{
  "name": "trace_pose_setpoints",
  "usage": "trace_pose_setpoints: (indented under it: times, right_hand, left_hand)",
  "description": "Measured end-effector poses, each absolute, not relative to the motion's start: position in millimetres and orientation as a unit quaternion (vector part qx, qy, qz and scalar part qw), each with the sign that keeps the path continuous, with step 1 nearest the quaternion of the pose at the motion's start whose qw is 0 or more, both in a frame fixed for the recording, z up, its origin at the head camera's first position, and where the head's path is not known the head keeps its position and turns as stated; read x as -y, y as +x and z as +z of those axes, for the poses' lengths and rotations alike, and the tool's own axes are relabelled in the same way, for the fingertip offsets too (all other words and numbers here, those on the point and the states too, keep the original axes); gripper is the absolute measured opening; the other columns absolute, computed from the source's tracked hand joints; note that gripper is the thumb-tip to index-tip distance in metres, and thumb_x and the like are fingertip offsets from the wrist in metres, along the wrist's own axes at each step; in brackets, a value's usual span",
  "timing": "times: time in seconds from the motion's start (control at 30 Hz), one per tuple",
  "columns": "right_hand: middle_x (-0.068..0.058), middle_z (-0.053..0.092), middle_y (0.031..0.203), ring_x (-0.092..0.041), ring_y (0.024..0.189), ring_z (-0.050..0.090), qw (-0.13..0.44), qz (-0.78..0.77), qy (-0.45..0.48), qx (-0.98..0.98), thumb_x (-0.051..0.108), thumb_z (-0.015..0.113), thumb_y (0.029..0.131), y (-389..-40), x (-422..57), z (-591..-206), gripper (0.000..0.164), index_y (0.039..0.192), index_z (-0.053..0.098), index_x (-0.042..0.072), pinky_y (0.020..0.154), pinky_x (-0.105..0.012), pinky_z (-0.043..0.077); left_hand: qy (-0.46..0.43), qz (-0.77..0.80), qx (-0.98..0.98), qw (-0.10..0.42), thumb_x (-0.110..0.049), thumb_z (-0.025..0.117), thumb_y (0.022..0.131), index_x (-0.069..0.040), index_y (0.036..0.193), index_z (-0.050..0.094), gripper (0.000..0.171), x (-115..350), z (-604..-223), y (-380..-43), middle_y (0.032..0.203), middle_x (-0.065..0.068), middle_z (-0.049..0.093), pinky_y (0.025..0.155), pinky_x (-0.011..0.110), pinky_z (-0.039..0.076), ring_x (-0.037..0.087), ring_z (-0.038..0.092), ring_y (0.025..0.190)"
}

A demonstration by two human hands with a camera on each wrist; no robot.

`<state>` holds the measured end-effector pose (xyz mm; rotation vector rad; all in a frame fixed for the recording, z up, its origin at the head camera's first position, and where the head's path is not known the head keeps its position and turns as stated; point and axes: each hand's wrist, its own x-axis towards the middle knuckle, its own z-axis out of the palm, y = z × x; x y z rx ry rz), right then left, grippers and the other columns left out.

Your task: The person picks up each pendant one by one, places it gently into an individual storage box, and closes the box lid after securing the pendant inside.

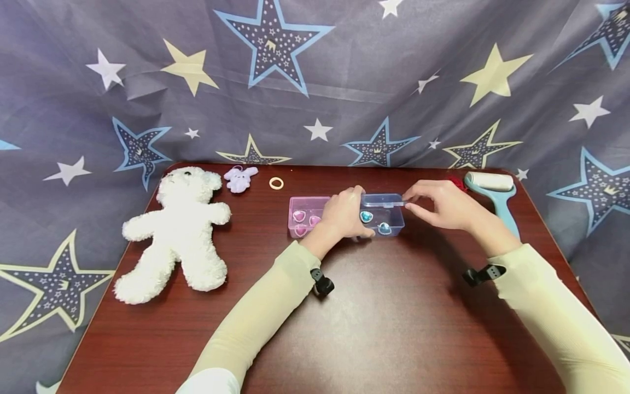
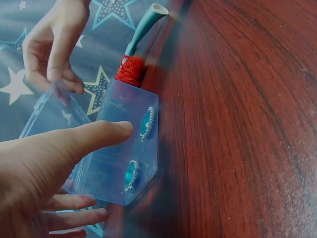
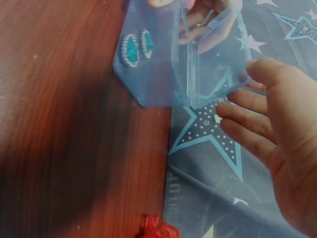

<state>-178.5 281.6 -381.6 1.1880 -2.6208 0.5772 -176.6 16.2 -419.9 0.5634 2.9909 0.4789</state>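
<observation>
My left hand grips a clear blue plastic box on the table, its thumb across the front and its fingers behind. Inside lie two turquoise gems with beaded silver edges. The box's hinged lid stands raised at the back. From the right, my right hand pinches the lid's corner between thumb and index finger, the other fingers held apart. A clear pink box, partly covered by my left hand, sits left of the blue one with several pink heart-shaped gems in it.
A white plush bear lies at the left, with a small lavender plush and a pale ring behind it. Back right are a bundle of red string and a blue-handled lint roller. Star-patterned cloth hangs behind the table.
</observation>
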Motion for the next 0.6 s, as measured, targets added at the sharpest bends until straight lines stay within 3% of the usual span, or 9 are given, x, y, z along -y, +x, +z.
trace_pose_setpoints:
  times: [0.37, 0.6]
  right_hand:
    - [0.002, 0.074, 0.099, -0.013, 0.086, 0.072, 0.123, 0.172, 0.44, 0.873, 0.013, 0.087, 0.083, -169, -280, -395, 0.022, 0.102, 0.076, 0.013, 0.075, -0.037, 0.06]
    - [-0.003, 0.072, 0.097, -0.01, 0.072, 0.064, 0.143, 0.156, 0.456, 0.864, 0.011, 0.087, 0.08, -164, -279, -405, 0.029, 0.106, 0.074, 0.008, 0.065, -0.035, 0.058]
  left_hand:
    - [0.201, 0.131, -0.971, 0.018, -0.063, 0.098, 0.061, -0.011, 0.133, 0.058, 0.098, -16, -419, -175, 0.12, 0.004, 0.07, 0.091, 0.04, 0.061, 0.03, 0.074, 0.101]
    - [0.207, 0.138, -0.969, -0.004, -0.086, 0.083, 0.061, -0.014, 0.125, 0.065, 0.098, -14, -420, -172, 0.111, 0.0, 0.07, 0.086, 0.037, 0.061, 0.024, 0.073, 0.097]
